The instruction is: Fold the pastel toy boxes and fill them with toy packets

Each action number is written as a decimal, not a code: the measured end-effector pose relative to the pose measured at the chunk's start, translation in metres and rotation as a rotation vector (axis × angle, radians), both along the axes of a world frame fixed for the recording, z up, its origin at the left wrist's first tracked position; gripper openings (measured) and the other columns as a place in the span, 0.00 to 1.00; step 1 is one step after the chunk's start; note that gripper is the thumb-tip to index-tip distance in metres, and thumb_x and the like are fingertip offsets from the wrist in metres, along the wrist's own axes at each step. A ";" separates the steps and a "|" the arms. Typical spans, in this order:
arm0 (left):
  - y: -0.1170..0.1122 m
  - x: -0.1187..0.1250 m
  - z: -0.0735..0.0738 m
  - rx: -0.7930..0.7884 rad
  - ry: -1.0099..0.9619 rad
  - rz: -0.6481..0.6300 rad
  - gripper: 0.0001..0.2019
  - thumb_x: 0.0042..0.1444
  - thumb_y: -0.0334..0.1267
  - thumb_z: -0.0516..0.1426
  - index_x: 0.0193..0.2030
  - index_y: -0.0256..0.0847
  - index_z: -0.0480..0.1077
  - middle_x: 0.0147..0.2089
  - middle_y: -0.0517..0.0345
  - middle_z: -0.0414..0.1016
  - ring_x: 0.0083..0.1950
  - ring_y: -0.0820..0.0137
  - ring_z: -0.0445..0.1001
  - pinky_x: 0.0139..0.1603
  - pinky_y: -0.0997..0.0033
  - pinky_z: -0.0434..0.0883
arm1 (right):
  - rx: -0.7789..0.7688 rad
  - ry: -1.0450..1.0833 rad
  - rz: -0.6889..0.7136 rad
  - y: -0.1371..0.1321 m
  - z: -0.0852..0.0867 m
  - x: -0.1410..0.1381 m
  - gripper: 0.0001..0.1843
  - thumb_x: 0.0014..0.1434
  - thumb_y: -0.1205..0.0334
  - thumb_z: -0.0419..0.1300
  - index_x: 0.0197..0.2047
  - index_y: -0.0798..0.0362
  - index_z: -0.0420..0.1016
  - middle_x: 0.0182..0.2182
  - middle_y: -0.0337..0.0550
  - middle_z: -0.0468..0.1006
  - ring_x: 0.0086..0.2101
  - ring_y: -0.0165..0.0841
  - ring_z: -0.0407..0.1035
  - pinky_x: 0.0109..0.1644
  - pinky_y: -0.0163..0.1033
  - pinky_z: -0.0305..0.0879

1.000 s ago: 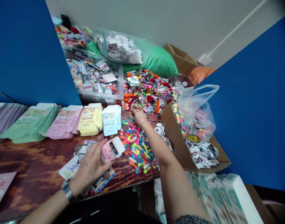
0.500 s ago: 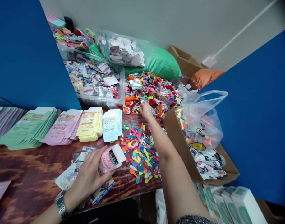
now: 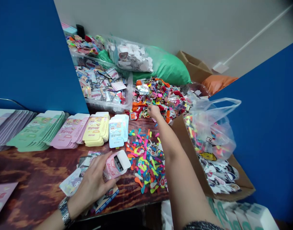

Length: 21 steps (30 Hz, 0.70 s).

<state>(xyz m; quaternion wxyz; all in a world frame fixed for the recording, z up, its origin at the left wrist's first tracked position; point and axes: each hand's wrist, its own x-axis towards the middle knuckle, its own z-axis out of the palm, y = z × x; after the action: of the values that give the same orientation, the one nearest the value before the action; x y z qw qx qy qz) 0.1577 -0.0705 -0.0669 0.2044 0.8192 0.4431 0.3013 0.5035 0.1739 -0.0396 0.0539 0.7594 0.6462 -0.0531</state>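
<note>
The left hand [image 3: 96, 180] curls half-closed around the pink box [image 3: 110, 170]; a light grip should keep the box from buckling. Its open end points up and toward the right hand [image 3: 154, 111], the long axis seemingly running back into the left palm. Farther off, the right hand bunches its fingers at the near edge of the heap of trinkets [image 3: 166, 95]; I can't tell whether they hold anything. Pinching one piece should avoid tangles.

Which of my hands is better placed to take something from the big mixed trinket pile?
Your right hand, I'd say: it's at the near edge of the trinket pile. Your left hand is farther away and occupied, holding the open pink box.
</note>
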 end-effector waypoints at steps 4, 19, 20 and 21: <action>0.000 0.000 0.000 -0.020 -0.004 0.011 0.35 0.57 0.49 0.60 0.67 0.42 0.54 0.59 0.44 0.70 0.57 0.55 0.73 0.54 0.56 0.73 | 0.090 0.051 0.032 -0.017 0.025 0.003 0.13 0.63 0.62 0.57 0.44 0.56 0.80 0.40 0.46 0.83 0.42 0.35 0.75 0.45 0.34 0.65; -0.008 0.014 0.005 -0.265 -0.146 0.213 0.32 0.49 0.49 0.66 0.58 0.40 0.65 0.52 0.49 0.75 0.52 0.58 0.76 0.52 0.58 0.73 | 0.002 0.661 0.517 -0.168 0.102 -0.132 0.07 0.59 0.66 0.58 0.33 0.55 0.77 0.27 0.35 0.77 0.28 0.27 0.67 0.34 0.31 0.56; -0.010 0.011 0.006 -0.269 -0.149 0.231 0.31 0.49 0.49 0.66 0.57 0.40 0.65 0.51 0.50 0.75 0.51 0.58 0.76 0.51 0.58 0.73 | -0.027 0.668 0.531 -0.174 0.098 -0.140 0.06 0.58 0.67 0.58 0.33 0.54 0.77 0.27 0.35 0.78 0.28 0.27 0.68 0.34 0.31 0.56; -0.011 0.009 0.006 -0.269 -0.149 0.247 0.31 0.49 0.49 0.66 0.57 0.39 0.65 0.50 0.50 0.75 0.50 0.58 0.75 0.51 0.58 0.73 | -0.053 0.654 0.540 -0.179 0.093 -0.147 0.06 0.58 0.67 0.59 0.33 0.54 0.78 0.27 0.35 0.78 0.29 0.27 0.69 0.34 0.31 0.57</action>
<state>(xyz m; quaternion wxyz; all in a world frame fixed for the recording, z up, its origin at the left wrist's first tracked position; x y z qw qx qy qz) 0.1670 -0.0817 -0.0604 0.3058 0.6995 0.5600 0.3218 0.3570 -0.0056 0.0530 -0.1223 0.5045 0.8034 -0.2916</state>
